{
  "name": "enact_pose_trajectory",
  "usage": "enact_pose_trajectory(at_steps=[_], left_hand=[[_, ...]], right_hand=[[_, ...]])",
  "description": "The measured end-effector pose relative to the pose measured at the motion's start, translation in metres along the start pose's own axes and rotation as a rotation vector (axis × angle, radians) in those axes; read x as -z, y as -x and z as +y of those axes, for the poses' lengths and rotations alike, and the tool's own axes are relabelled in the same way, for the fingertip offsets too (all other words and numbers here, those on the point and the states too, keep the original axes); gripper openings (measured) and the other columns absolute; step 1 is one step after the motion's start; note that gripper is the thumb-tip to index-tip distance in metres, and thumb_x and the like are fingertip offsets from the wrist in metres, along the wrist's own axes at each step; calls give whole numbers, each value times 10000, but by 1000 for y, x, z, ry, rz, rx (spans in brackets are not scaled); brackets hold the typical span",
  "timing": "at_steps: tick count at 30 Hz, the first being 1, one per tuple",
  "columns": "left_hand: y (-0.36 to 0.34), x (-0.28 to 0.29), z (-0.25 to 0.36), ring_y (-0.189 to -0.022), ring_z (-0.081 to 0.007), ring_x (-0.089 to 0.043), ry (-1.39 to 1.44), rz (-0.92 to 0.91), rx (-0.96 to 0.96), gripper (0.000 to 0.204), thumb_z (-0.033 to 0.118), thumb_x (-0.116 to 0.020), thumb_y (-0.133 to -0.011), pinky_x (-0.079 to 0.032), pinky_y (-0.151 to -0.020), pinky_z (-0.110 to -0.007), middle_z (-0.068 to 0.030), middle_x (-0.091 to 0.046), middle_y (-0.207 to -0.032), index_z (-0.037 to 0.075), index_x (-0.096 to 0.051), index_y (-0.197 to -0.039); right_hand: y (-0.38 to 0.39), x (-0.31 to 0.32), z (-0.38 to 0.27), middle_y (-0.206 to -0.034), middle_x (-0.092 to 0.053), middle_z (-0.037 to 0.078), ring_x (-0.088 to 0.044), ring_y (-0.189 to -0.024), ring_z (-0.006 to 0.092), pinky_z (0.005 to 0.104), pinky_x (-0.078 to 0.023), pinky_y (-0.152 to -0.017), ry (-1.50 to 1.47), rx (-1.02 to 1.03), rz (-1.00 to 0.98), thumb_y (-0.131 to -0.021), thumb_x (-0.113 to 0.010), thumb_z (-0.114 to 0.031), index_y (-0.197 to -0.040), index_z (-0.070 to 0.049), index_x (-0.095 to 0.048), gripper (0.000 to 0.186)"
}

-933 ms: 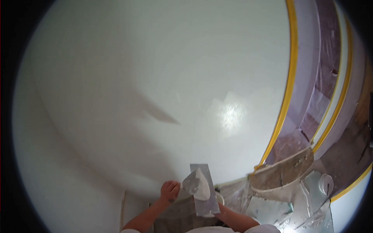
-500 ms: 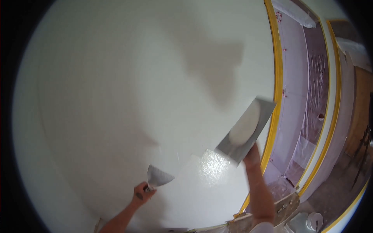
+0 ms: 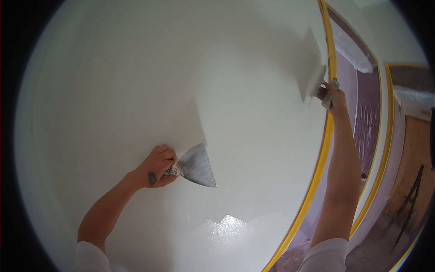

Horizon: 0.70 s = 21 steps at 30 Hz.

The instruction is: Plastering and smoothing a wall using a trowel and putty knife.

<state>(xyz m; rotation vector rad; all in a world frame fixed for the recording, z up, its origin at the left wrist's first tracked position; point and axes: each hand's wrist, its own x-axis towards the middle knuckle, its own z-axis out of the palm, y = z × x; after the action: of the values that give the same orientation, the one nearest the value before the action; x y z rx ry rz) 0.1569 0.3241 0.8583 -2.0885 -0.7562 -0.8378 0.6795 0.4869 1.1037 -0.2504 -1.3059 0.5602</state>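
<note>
A white wall (image 3: 113,81) fills most of the view, with a wet, shiny patch (image 3: 224,230) low in the middle. My left hand (image 3: 159,167) is closed round the handle of a wide putty knife (image 3: 198,167); its grey fan-shaped blade points right, in front of the wall. Up at the right, my right hand (image 3: 334,96) grips a plastering trowel (image 3: 317,82) by its handle. The trowel stands nearly edge-on against the wall beside the yellow tape, so its blade face is mostly hidden. Whether the putty knife touches the wall I cannot tell.
Yellow masking tape (image 3: 312,189) runs down the wall's right edge. Beyond it, plastic sheeting (image 3: 368,113) covers a recess, and another taped edge (image 3: 378,190) follows. A dark tripod (image 3: 410,199) stands on the floor at the far right, before a brown wooden panel (image 3: 414,149).
My right hand has raised the trowel to the wall by the tape, turning its face away from view. My left hand and the putty knife appear higher and nearer.
</note>
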Motion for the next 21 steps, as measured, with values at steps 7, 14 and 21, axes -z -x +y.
enact_pose_trajectory(at_steps=[7,14,21], left_hand=[[25,-26,-19,-843,-227,-502,88,72,-63,217,164,-730,-679,-397,-764,-360,-45,-519,-815,70,-540,-632],[28,-15,1,-779,-246,-483,192,174,-44,238,160,-674,-750,-402,-733,-359,-79,-501,-749,67,-515,-599],[170,7,86,-746,-309,-477,501,277,548,184,200,-636,-837,-407,-700,-385,-124,-498,-718,39,-573,-776]], right_hand=[[-16,10,19,-857,-643,179,-664,-671,251,345,-578,-574,60,46,109,-830,-618,-87,-939,66,-579,191],[-39,-175,-29,-1011,-604,187,-643,-850,276,415,-591,-665,24,41,54,-886,-611,-213,-1075,27,-541,313],[-23,-433,-63,-1091,-593,147,-618,-871,285,424,-563,-692,59,220,-262,-835,-641,-310,-1201,-8,-522,490]])
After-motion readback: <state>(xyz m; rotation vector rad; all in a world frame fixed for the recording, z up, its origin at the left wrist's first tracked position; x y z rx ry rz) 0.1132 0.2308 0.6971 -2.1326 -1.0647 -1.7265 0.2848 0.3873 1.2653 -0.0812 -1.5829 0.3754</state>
